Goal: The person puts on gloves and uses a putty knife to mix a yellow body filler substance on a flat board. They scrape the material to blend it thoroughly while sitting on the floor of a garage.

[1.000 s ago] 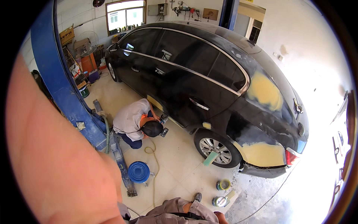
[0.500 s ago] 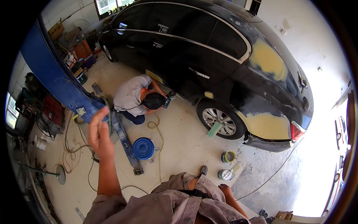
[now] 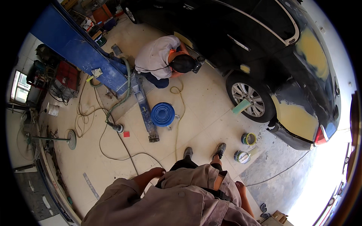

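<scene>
My left hand [image 3: 157,172] hangs low beside my left hip, against the grey-brown work clothes, its fingers largely hidden. On the other side, my right hand [image 3: 240,186] is down next to my shorts, and its fingers cannot be made out. Neither hand visibly touches a tool. Ahead of me stands a black car [image 3: 260,45] with yellowish filler patches [image 3: 296,117] on its rear side. Against its rear wheel [image 3: 250,97] leans a pale green block [image 3: 241,106]. Two open cans [image 3: 249,138] stand on the floor in front of my right foot.
A person [image 3: 158,56] crouches by the car's sill. Nearby are a round blue stool [image 3: 163,114] and a blue lift post [image 3: 83,49] with its arm [image 3: 145,105]. A hose-fed sander [image 3: 119,128], a red square [image 3: 126,134] and trailing hoses lie on the left floor.
My left hand, raised with fingers up before, has dropped to my hip. The view has tilted down and shifted left, showing both my shoes and the sander.
</scene>
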`<state>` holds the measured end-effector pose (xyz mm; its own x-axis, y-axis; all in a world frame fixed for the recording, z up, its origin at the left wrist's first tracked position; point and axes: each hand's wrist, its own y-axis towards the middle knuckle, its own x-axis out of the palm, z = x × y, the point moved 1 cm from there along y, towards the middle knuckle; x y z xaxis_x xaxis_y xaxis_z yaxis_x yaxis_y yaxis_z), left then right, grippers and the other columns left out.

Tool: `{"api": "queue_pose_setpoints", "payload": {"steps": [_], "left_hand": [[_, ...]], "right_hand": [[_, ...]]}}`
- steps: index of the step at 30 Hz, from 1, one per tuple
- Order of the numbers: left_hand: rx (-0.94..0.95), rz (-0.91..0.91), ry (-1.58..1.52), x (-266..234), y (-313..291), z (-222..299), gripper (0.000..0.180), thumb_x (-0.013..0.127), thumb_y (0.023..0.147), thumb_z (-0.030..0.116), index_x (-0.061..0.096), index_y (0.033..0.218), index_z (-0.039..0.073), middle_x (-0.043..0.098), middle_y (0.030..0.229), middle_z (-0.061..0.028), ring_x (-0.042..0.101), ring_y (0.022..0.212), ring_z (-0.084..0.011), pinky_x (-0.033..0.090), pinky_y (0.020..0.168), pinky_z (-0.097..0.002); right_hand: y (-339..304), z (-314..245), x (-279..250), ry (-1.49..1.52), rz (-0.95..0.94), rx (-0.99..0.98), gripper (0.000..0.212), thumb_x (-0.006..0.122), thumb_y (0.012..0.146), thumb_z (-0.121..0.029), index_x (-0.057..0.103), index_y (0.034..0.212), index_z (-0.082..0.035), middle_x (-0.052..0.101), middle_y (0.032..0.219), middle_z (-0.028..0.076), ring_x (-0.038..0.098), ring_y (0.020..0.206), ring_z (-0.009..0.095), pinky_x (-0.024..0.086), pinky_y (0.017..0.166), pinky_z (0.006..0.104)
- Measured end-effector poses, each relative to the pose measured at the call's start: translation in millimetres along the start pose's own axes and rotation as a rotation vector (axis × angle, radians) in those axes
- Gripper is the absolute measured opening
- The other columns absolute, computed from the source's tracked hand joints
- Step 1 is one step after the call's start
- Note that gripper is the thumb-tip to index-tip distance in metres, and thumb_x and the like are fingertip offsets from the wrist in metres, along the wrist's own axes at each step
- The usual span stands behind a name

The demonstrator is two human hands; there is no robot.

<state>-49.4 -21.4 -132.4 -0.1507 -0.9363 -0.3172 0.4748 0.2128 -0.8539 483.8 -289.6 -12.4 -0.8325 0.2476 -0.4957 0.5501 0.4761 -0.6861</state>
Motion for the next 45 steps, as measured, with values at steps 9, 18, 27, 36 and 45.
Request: {"api": "queue_pose_setpoints", "payload": {"steps": [9, 18, 27, 36, 45], "left_hand": [[0.000, 0.605, -0.593, -160.4, 68.4, 31.9, 0.034, 0.068, 0.097, 0.029, 0.072, 0.118, 0.003, 0.076, 0.111, -0.0127, 0.072, 0.105, -0.0244, 0.055, 0.092, -0.0353], [-0.302, 0.250, -0.086, -156.2, 127.4, 6.0, 0.052, 0.072, 0.090, 0.037, 0.065, 0.133, 0.010, 0.072, 0.127, -0.0160, 0.067, 0.118, -0.0346, 0.054, 0.099, -0.0457], [-0.167, 0.273, 0.595, -231.1, 374.1, -84.3, 0.043, 0.066, 0.086, 0.015, 0.062, 0.129, 0.010, 0.061, 0.129, -0.0102, 0.057, 0.127, -0.0307, 0.054, 0.097, -0.0465], [-0.166, -0.048, 1.378, -251.4, 589.2, -170.2, 0.045, 0.042, 0.108, 0.029, 0.060, 0.146, 0.014, 0.040, 0.165, -0.0116, 0.035, 0.153, -0.0311, 0.018, 0.123, -0.0670], [-0.319, -0.086, 1.625, -257.3, 619.2, -181.0, 0.088, 0.094, 0.068, 0.017, 0.059, 0.149, 0.013, 0.054, 0.151, -0.0147, 0.044, 0.143, -0.0384, 0.024, 0.117, -0.0695]], "right_hand": [[-14.9, 37.0, 17.4, -0.054, -0.056, 0.169, 0.045, 0.070, 0.092, -0.028, 0.071, 0.124, 0.003, 0.077, 0.097, 0.015, 0.071, 0.082, 0.021, 0.056, 0.073, 0.0338], [65.3, 78.4, 48.3, -0.139, -0.070, 0.192, 0.047, 0.072, 0.090, -0.030, 0.068, 0.127, 0.000, 0.073, 0.116, 0.023, 0.070, 0.106, 0.041, 0.056, 0.095, 0.0445], [61.5, 35.7, 160.0, -0.462, 0.035, 0.039, 0.066, 0.069, 0.093, -0.039, 0.050, 0.142, 0.000, 0.057, 0.139, 0.025, 0.058, 0.124, 0.049, 0.047, 0.106, 0.0522], [91.6, 7.3, 171.4, -0.361, 0.060, 0.183, 0.079, 0.072, 0.095, -0.044, 0.042, 0.153, 0.000, 0.051, 0.145, 0.033, 0.053, 0.129, 0.054, 0.047, 0.105, 0.0546], [111.7, -16.4, 156.6, -0.342, 0.091, 0.149, 0.070, 0.076, 0.094, -0.031, 0.047, 0.148, 0.001, 0.052, 0.142, 0.031, 0.053, 0.127, 0.051, 0.045, 0.109, 0.0534]]}}
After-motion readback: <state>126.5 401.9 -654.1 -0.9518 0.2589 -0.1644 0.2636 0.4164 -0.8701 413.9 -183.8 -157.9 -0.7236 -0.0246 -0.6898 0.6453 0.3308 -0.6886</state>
